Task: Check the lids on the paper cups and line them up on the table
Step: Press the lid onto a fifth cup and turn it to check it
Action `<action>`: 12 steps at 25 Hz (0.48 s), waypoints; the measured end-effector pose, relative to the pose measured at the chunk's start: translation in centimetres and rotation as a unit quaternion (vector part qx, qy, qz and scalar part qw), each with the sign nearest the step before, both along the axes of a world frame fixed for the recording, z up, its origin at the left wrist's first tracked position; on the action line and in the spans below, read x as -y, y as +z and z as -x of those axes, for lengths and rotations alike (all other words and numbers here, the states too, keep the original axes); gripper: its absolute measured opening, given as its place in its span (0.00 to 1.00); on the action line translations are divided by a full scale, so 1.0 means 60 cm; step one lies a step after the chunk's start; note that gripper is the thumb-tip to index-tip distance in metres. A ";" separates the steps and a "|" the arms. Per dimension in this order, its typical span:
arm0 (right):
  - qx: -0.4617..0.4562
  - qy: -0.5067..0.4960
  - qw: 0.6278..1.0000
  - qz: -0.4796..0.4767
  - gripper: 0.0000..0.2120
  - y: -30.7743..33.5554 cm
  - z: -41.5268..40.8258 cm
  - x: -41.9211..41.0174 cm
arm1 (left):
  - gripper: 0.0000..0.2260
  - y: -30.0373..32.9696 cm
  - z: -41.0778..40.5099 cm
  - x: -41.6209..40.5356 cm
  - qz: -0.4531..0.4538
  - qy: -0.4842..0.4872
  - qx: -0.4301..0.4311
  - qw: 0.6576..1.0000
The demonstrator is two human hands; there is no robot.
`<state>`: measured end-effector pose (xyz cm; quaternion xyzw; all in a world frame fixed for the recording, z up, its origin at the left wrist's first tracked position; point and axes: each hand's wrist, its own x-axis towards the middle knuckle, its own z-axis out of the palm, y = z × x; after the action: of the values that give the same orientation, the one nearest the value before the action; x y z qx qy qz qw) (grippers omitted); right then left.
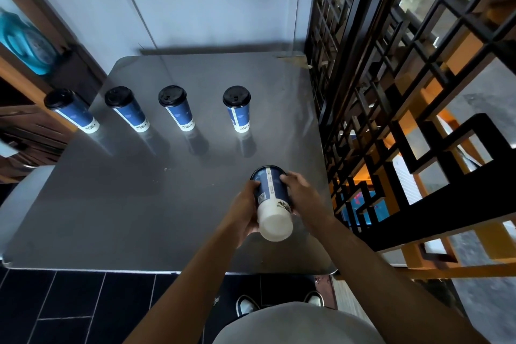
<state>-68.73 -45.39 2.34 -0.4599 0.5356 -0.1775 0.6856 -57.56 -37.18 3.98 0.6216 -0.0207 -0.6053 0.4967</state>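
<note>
- Grey and glossy, the square metal table [134, 204] stands against a pale blue wall [201, 0], with a black lattice screen [391, 78] close along its right side and dark floor tiles [69, 310] below its near edge.
- Four tall blue paper cups with black plastic lids stand upright in a row across the far half of the table: the leftmost cup [73, 111] sits right at the left edge, then the second cup [128, 109], the third cup [177, 108] and the fourth cup [237, 109], each apart from its neighbour.
- Their printed bands near the base are too small to read.
- Nearer, over the right part of the table, a fifth blue paper cup [272, 201] is held tipped on its side, its white base facing the camera and its top end pointing away.
- Its lid is mostly hidden behind the cup body; only a dark rim shows at the far end, so how it is seated cannot be judged.
- The person's left hand [245, 209] wraps the cup's left side, fingers curled round and partly hidden behind it.
- The right hand [300, 190] grips the upper right side, fingertips pressed near the dark rim.
- Whether the cup touches the tabletop cannot be told.
- A blurred turquoise object [25, 42] on the left is cut off by the frame.
- Two shoe tips [245, 306] show below the table, partly covered by the person's grey shirt [293, 327].
</note>
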 end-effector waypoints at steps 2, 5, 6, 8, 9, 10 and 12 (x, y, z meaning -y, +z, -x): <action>0.026 0.044 0.998 -0.043 0.22 -0.015 0.011 -0.012 | 0.19 -0.008 -0.004 -0.007 -0.019 -0.025 0.075 0.997; 0.073 0.124 0.987 -0.070 0.19 -0.026 0.029 -0.030 | 0.15 -0.016 -0.013 -0.018 0.028 -0.046 0.143 0.988; 0.071 0.148 0.985 -0.053 0.21 -0.031 0.032 -0.032 | 0.17 -0.017 -0.017 -0.021 0.049 -0.055 0.148 0.986; 0.046 0.177 0.983 0.000 0.29 -0.040 0.034 -0.032 | 0.24 -0.022 -0.024 -0.025 0.079 -0.068 0.147 0.984; 0.031 0.176 0.984 0.022 0.31 -0.046 0.031 -0.031 | 0.27 -0.029 -0.030 -0.027 0.088 -0.084 0.152 0.981; 0.024 0.168 0.985 0.039 0.32 -0.050 0.028 -0.030 | 0.30 -0.034 -0.036 -0.028 0.090 -0.110 0.162 0.977; 0.010 0.157 0.984 0.079 0.35 -0.059 0.020 -0.026 | 0.29 -0.044 -0.045 -0.031 0.077 -0.155 0.178 0.969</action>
<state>-69.93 -43.83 -1.21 -0.5891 0.4341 -0.1136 0.6720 -54.89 -35.30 1.32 0.6687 -0.2515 -0.5508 0.4316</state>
